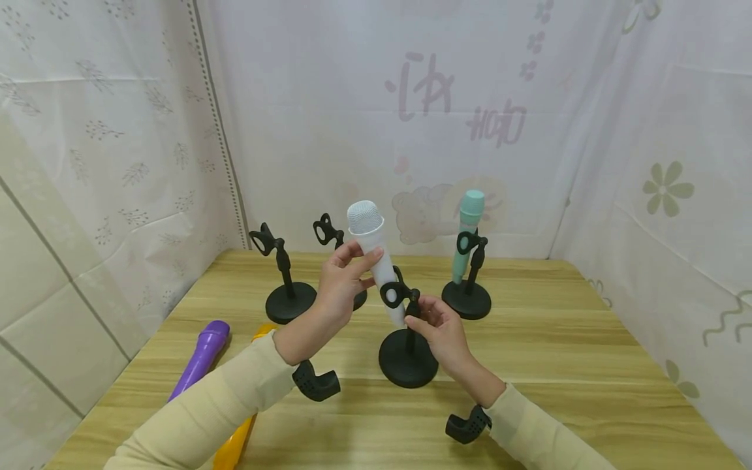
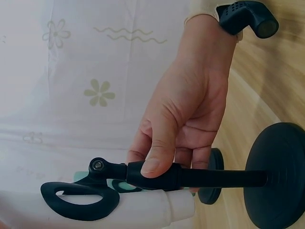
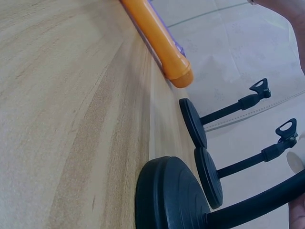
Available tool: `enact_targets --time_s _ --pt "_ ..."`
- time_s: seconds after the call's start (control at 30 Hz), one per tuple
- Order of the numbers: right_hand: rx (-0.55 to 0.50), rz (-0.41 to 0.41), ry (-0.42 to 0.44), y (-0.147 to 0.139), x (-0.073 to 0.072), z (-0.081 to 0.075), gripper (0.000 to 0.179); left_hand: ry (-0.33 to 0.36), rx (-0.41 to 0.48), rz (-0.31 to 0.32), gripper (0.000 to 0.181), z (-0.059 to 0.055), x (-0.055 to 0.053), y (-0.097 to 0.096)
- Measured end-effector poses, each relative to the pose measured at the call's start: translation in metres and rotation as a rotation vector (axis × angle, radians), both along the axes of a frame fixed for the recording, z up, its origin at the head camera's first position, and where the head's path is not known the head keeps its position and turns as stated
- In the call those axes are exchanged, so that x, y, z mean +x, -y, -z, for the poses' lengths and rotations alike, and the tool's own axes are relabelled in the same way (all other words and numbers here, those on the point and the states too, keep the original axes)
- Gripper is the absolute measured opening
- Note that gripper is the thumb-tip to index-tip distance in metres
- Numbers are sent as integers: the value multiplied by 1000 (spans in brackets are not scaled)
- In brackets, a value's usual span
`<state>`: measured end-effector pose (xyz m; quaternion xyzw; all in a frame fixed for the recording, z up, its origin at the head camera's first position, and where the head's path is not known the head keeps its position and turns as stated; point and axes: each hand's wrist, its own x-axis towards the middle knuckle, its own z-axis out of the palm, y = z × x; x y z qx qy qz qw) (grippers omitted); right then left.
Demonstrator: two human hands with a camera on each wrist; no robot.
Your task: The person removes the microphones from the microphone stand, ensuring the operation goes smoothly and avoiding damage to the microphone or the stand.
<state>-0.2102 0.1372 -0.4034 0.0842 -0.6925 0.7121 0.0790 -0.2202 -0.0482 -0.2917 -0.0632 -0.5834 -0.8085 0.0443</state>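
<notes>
The left forearm is slanting up from the lower left of the head view, its left hand (image 1: 341, 284) holding a white microphone (image 1: 383, 267) near the centre, thumb and fingers clamping the body below the mesh head. The microphone is tilting, head toward the upper left, its lower body meeting a black stand's (image 1: 408, 365) clip (image 1: 407, 294); how fully it is seating, I cannot tell. From the lower right, the right hand (image 1: 443, 333) is pinching the stem. Pale lettering (image 1: 433, 85) is showing on the curtain (image 1: 305, 130), upper right, too faint to read surely.
</notes>
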Motion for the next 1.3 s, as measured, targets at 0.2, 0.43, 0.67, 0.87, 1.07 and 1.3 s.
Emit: enact_targets --time_s 0.2,0.43,0.67,0.87,1.07,1.3 --pt "-1 6 -4 0 0 0 29 -3 3 5 33 -2 1 1" --pt "-8 2 -17 1 1 0 29 -16 17 9 31 -3 0 2" --pt "-5 5 -8 1 0 -1 29 -34 8 20 32 -2 -2 4" --pt "2 -1 -10 1 0 0 29 -37 9 31 32 -1 -2 6" --pt "8 -2 2 0 0 -1 27 -36 15 23 34 -2 0 6" --pt "0 -2 -1 0 1 -1 28 -26 15 16 36 -3 0 6"
